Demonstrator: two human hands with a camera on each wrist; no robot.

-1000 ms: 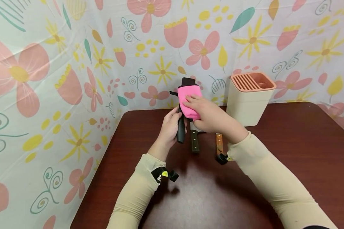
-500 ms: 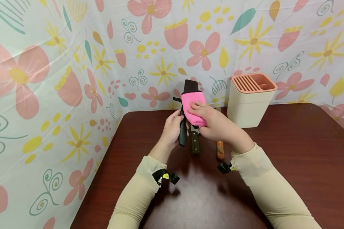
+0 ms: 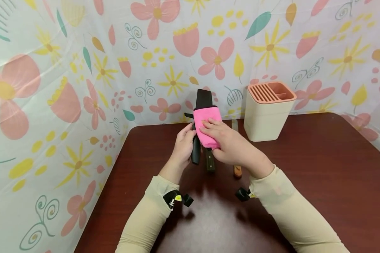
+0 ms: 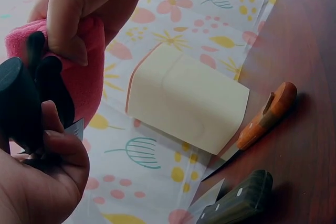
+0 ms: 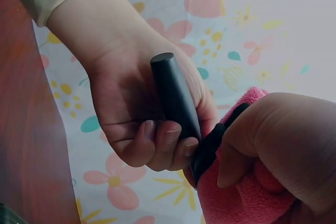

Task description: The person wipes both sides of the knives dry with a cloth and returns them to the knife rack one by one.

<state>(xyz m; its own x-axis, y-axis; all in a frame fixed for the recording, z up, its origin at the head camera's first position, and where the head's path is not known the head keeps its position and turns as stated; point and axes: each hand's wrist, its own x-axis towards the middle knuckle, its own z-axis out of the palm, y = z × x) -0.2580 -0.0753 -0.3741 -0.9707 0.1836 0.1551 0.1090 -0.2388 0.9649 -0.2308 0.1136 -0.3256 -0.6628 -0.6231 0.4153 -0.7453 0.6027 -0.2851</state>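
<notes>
My left hand (image 3: pixel 182 146) grips the black handle of a knife (image 3: pixel 204 98), its broad dark blade pointing away above the table. A pink cloth (image 3: pixel 206 112) with black edging wraps the blade's middle, and the dark blade end sticks out beyond it. My right hand (image 3: pixel 232 144) pinches the cloth around the blade, fingers on the front, thumb behind. In the right wrist view, my left fingers curl round the handle (image 5: pixel 176 93). Beneath the hands lie a dark-green-handled knife (image 3: pixel 210 162) and an orange-brown-handled knife (image 3: pixel 237 171), both partly hidden.
A cream knife block (image 3: pixel 266 119) with an orange slotted top (image 3: pixel 280 91) stands at the back of the brown table (image 3: pixel 320 168), right of my hands. Patterned cloth (image 3: pixel 164 38) hangs behind and to the left. A small black camera is on each wrist.
My right hand and the pink cloth have slid down the blade towards the handle, so more of the dark blade end shows. The head view has shifted slightly; the left hand keeps its grip.
</notes>
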